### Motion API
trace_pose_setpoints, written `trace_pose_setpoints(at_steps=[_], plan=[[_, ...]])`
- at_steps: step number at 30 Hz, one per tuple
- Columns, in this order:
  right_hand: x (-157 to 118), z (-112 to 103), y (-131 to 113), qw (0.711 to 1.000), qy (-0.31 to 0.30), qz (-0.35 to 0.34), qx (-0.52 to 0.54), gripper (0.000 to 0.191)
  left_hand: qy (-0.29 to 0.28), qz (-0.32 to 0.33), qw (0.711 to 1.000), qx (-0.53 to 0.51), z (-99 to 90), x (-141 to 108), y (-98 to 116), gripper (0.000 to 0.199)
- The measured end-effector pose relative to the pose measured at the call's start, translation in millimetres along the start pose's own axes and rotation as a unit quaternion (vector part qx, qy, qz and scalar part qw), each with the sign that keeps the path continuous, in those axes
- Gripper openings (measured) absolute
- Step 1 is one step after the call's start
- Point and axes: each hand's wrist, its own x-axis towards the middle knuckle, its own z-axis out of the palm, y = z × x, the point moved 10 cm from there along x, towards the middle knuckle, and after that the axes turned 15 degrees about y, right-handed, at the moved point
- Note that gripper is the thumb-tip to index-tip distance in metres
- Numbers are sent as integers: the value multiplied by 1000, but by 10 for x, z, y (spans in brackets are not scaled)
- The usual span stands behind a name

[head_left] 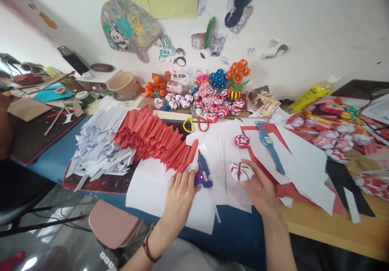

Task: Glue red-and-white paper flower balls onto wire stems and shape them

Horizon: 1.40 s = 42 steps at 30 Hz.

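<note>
Head view: right of centre in the frame, the right hand (260, 186) has its thumb and fingers clasped on the side of a white ball (243, 171). Rounded, puffed folds make up the ball, with thin dark-red lines running out from its middle. Just above it lies a redder patterned ball (242, 141). At the centre, the left hand (181, 188) has its fingers bunched together against the blue glue gun (203, 173); whether they grip it I cannot tell. A pale glue stick (216, 208) juts from the gun's lower end.

Toward the upper right, a red-and-yellow striped pot (235, 94) holds orange flowers (239, 71) and green leaves. A round tan bowl (123, 82) sits at upper left, its contents hard to make out. Farther right, a yellow bottle (310, 97) with a whitish cap leans at a slant.
</note>
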Motion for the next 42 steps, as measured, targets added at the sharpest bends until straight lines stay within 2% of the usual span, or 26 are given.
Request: trace_pose_setpoints(at_steps=[3,6,12,17,22,25,30,36,42], plan=[[9,119,6,1000,-11,-21,0,52,4,6,1000,-6,10,-36,-9,31],[26,193,8,999,-12,-35,-4,49,6,21,1000,-21,22,-62,23,25],[23,133,29,999,13,-28,-15,50,12,-6,1000,-17,40,-91,-53,43],[-20,88,54,999,26,-26,-6,51,6,20,1000,-20,92,-108,25,40],[-14,-21,62,996,85,-28,-16,57,33,40,993,-103,-50,-116,74,45],[5,-25,10,993,109,-42,-22,58,32,-9,976,-214,-130,-89,-58,42],[-44,218,-145,989,76,-110,-62,50,-16,-97,927,-362,-74,-44,-272,36],[-136,410,-276,953,88,-208,-203,48,-29,-162,884,-437,1,-52,-371,36],[-114,512,-294,931,89,-237,-261,45,-17,-256,854,-453,47,-104,-531,35]])
